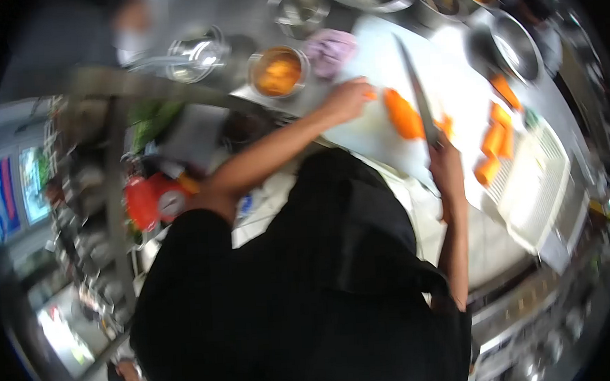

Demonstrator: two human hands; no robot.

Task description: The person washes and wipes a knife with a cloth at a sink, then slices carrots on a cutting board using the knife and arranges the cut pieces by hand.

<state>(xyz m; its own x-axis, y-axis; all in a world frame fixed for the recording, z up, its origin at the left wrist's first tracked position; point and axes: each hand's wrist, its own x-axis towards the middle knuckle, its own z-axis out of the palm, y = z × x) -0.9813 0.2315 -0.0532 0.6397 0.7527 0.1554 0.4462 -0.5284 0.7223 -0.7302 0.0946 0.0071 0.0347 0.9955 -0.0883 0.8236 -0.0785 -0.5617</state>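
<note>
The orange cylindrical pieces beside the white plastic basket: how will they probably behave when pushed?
The orange cylindrical pieces may roll, as their sides look rounded. They are probably stiff, since none visibly sags. Pushing one might nudge others, because they lie close together.

The left hand (347, 100), upper centre, was blurred, its orange bit (370, 95) too small to identify. The right hand (445, 161) hid the handle of the knife (415, 85). The top edge cropped a metal bowl (393, 5); a person (76, 44) at upper left was smeared.

carrot: orange (403, 114) | board: white (378, 45) | blurred cloth: lilac, perhaps pink (331, 52)
</note>
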